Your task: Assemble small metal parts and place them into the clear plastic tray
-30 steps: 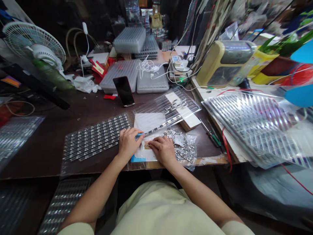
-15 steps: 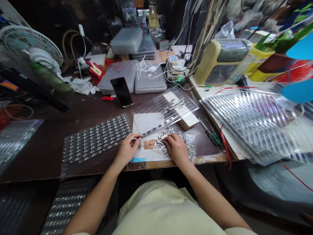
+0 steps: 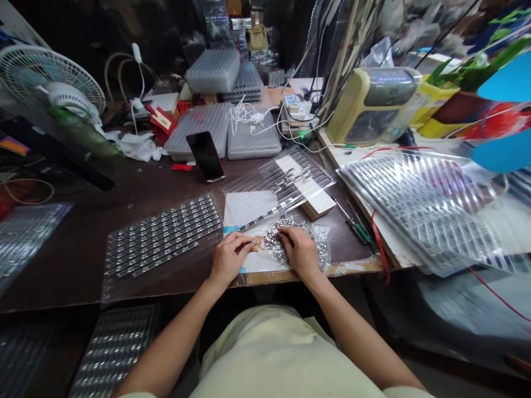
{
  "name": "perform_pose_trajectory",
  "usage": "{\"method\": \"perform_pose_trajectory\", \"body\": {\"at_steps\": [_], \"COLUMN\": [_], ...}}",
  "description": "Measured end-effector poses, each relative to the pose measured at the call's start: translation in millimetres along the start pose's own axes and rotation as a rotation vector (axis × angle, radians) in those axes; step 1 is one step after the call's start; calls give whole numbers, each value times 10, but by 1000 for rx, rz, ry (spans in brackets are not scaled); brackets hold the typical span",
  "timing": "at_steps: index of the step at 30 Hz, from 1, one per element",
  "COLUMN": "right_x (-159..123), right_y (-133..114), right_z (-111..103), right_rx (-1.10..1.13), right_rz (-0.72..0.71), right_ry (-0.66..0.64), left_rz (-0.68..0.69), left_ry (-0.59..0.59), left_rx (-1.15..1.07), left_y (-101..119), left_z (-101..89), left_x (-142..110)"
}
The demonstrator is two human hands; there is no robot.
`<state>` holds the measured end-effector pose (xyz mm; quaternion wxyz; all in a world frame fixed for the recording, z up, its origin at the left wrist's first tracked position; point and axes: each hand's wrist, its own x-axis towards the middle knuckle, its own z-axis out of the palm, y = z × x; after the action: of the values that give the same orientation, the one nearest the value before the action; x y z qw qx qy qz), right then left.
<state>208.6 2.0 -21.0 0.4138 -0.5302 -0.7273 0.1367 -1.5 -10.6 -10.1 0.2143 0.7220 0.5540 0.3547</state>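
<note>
My left hand [image 3: 228,257] is closed in a pinch, with a small shiny metal part [image 3: 254,242] at its fingertips. Just under these fingers lies a small brown block [image 3: 258,241], partly covered. My right hand [image 3: 302,251] has its thumb and fingers together at the pile of small metal parts [image 3: 272,237], which lies in and around a clear plastic bag [image 3: 324,235]. What the right fingertips grip is too small to make out. Beyond both hands a strip of metal parts [image 3: 265,214] lies slanted at the near edge of a clear ribbed tray [image 3: 253,179].
On the left lies a tray filled with rows of metal parts [image 3: 164,235]. A phone [image 3: 205,156] leans upright behind. To the right are a white block [image 3: 317,199], a green-handled screwdriver [image 3: 360,232] and stacked clear trays [image 3: 415,204]. A fan [image 3: 53,83] stands back left.
My right hand has gone from the brown block to the metal-parts pile at right. My left hand has left the strip's end and moved right and nearer, to the block.
</note>
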Motion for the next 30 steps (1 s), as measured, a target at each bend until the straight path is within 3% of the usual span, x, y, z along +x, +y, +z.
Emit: {"method": "perform_pose_trajectory", "body": {"at_steps": [15, 22, 26, 30], "right_x": [21, 90, 92, 86], "right_y": [-61, -364, -441, -407], "right_z": [-37, 196, 322, 226], "right_rx": [-28, -116, -220, -277], "right_rz": [-33, -35, -57, -47], "right_ry": [-11, -201, -260, -258], "left_rz": [38, -4, -8, -21], "left_ry": [-3, 184, 183, 173], "left_rx": [80, -51, -51, -44], "left_y": [-2, -11, -26, -41], "left_z": [37, -12, -16, -6], "left_x": [-5, 2, 7, 5]}}
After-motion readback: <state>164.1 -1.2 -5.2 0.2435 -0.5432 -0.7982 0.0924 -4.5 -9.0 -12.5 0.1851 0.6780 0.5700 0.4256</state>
